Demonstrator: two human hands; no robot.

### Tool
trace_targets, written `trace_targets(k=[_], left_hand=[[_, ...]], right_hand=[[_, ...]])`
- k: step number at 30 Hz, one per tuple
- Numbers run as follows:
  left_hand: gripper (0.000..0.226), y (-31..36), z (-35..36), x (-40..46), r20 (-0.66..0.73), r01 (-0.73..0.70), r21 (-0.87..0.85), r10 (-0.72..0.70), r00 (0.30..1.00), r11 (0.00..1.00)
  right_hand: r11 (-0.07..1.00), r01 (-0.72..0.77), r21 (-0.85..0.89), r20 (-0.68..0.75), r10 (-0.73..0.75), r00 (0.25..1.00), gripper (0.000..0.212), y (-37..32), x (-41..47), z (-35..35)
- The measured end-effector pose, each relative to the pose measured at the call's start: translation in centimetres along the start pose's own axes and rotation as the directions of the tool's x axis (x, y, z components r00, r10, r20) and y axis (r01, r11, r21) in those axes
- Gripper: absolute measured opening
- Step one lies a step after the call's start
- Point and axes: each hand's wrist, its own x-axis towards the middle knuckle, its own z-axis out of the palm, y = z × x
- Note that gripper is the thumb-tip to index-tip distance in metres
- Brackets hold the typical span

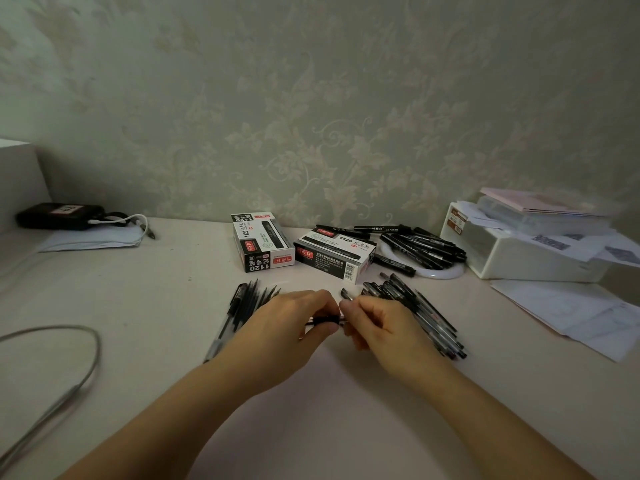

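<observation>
Floral wallpaper (311, 98) rose behind a pale desk (156, 289), where a white storage box (519, 258) stood at the far right and two marker boxes (263, 242) sat near the middle. Closer in lay the right pen heap (433, 320) and the smaller left pen heap (242, 306). Between them, just above the desk, the left hand (294, 320) and right hand (377, 323) each pinched one end of a single black pen (327, 319), fingers curled

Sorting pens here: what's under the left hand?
Loose black pens fan out beneath the left hand, which holds another pen; how many it covers cannot be seen.
</observation>
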Motion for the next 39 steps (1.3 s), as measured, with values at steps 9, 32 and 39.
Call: trace_targets(k=[9, 32, 39], left_hand=[[0.004, 0.0, 0.1, 0.0, -0.03, 0.01, -0.017, -0.011, 0.999, 1.0], [0.001, 0.2, -0.6, 0.2, -0.16, 0.013, 0.045, -0.005, 0.987, 0.999], [0.01, -1.9, -0.3, 0.1, -0.131, 0.186, 0.052, -0.178, 0.975, 0.981]], right_hand=[[0.999, 0.035, -0.002, 0.017, -0.035, 0.999, 0.038, 0.3, 0.2, -0.1], [0.995, -0.034, 0.089, -0.084, 0.041, 0.996, 0.042, -0.4, 0.1, 0.6], [0.776, 0.041, -0.629, -0.076, -0.113, 0.991, 0.031, 0.8, 0.2, 0.0]])
